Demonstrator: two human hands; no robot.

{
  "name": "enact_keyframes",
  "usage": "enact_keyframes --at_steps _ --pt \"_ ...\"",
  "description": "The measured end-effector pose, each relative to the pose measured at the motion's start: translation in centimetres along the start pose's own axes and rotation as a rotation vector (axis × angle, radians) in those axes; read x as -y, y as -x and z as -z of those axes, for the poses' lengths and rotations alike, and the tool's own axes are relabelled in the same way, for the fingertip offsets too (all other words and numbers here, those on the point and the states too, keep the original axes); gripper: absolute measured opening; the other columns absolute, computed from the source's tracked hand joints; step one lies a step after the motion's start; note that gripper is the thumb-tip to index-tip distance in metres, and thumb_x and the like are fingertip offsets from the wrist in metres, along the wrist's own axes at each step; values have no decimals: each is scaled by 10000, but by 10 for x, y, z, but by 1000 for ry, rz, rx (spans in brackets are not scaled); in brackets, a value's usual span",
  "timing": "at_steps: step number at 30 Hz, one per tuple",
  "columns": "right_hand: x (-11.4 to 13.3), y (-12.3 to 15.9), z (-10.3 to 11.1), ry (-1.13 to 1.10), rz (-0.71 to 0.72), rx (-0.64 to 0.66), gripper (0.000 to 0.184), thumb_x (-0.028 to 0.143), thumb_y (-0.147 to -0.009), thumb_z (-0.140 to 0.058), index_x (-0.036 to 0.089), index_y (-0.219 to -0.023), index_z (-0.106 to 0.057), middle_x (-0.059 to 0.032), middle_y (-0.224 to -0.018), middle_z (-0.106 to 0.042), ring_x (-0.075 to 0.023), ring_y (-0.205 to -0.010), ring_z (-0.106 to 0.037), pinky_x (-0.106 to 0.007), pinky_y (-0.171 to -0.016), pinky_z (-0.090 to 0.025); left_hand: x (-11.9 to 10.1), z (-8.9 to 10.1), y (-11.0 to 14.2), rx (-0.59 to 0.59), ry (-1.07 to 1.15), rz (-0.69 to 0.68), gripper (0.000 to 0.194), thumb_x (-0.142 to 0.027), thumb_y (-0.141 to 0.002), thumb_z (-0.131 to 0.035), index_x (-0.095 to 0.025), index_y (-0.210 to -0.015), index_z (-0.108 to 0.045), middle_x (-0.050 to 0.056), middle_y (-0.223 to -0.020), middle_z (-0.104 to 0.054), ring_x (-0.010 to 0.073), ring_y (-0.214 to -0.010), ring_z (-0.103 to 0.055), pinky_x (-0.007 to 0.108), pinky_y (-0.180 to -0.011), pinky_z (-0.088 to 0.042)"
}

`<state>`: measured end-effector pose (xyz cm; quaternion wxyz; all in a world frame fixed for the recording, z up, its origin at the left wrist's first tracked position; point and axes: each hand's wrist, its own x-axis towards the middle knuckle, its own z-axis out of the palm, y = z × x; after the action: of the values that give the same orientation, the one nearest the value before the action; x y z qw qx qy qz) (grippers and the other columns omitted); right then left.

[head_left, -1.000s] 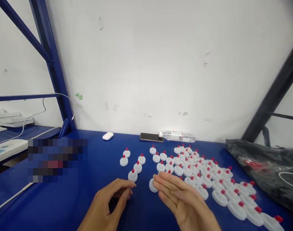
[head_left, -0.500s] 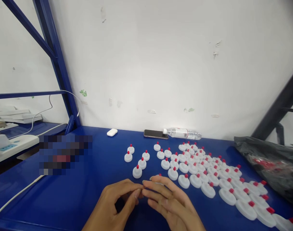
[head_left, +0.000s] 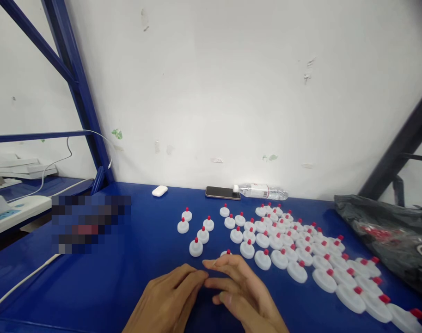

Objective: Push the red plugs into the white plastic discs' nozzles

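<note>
Low in the middle, my left hand (head_left: pixel 172 296) has its fingers bent and pressed together, pointing right; whatever they may hold is hidden. Facing it, my right hand (head_left: pixel 243 291) has its fingers curved and spread apart, with nothing visible between them. The fingertips of both hands meet or nearly meet. Just beyond my right hand, a white cap with a red tip (head_left: pixel 226 254) is partly covered by the fingers. Another white cap with a red tip (head_left: pixel 196 248) stands upright on the blue table (head_left: pixel 127 273) in front of my left hand.
Many similar white caps (head_left: pixel 296 272) spread across the table's right side. Along the wall lie a white case (head_left: pixel 160 191), a phone (head_left: pixel 223 193) and a clear bottle (head_left: pixel 261 190). A dark plastic bag (head_left: pixel 366 231) lies far right; a white cable (head_left: pixel 27 283) runs at left.
My left thumb, earlier pinched against the fingers, is now hidden behind them. My right hand has turned, its thumb now showing and its fingers more curled. The view has shifted slightly.
</note>
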<state>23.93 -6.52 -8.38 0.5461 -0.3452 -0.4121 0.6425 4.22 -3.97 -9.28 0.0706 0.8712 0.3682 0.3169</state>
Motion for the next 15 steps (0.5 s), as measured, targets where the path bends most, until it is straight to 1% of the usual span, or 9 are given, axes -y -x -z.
enact_keyframes --at_steps 2,4,6,8,9,11,13,15 --pt "1 0 -1 -13 -7 -1 358 407 -741 -873 264 -1042 -741 -111 -1249 -720 -311 -1078 -700 -391 -862 -523 0 -1 3 -1 -105 -25 342 -86 -988 -424 -231 -1086 -718 25 -902 -757 148 -742 -749 189 -690 -581" --pt "2 -1 -2 -58 -25 -14 382 414 -731 -885 262 -1046 -731 -109 -1236 -732 -319 -1093 -707 -387 -862 -523 2 -2 6 -27 -178 -50 351 -64 -970 -420 -227 -1099 -703 24 -922 -766 151 -756 -759 190 -697 -587" --pt "3 -2 -1 -127 -69 -32 415 399 -706 -905 257 -1047 -716 -107 -1226 -747 -320 -1090 -723 -380 -854 -528 5 -4 8 -90 -241 -79 348 -66 -959 -434 -237 -1128 -685 21 -959 -777 158 -783 -773 184 -663 -580" --pt "5 -3 0 -200 -107 -52 444 381 -676 -923 247 -1034 -699 -111 -1214 -761 -328 -1086 -736 -377 -853 -531 9 -6 9 -168 -287 -75 342 -80 -964 -444 -248 -1174 -656 24 -1004 -784 171 -839 -783 179 -616 -559" --pt "6 -3 1 -229 -116 -62 445 378 -669 -925 242 -1023 -692 -114 -1209 -767 -332 -1091 -739 -375 -859 -530 10 -7 9 -197 -287 -52 328 -95 -974 -450 -256 -1187 -641 21 -1014 -784 172 -851 -783 179 -603 -548" --pt "8 -4 2 -266 -114 -78 437 379 -670 -922 232 -1005 -684 -119 -1200 -776 -333 -1108 -737 -371 -878 -527 9 -8 9 -218 -230 52 262 -148 -1007 -461 -279 -1175 -614 6 -1010 -778 161 -824 -774 185 -599 -527" --pt "9 -4 3 -280 -110 -86 434 371 -669 -922 226 -1000 -682 -121 -1186 -783 -326 -1113 -738 -362 -883 -525 4 -6 6 -198 -110 192 177 -223 -1046 -440 -298 -1109 -588 -28 -926 -754 136 -712 -739 199 -600 -502" --pt "9 -4 2 -287 -109 -89 444 364 -658 -930 222 -999 -683 -121 -1167 -790 -319 -1098 -745 -354 -870 -529 -1 -2 3 -148 24 316 178 -288 -1077 -378 -296 -1032 -550 -53 -812 -700 123 -621 -680 217 -597 -474"
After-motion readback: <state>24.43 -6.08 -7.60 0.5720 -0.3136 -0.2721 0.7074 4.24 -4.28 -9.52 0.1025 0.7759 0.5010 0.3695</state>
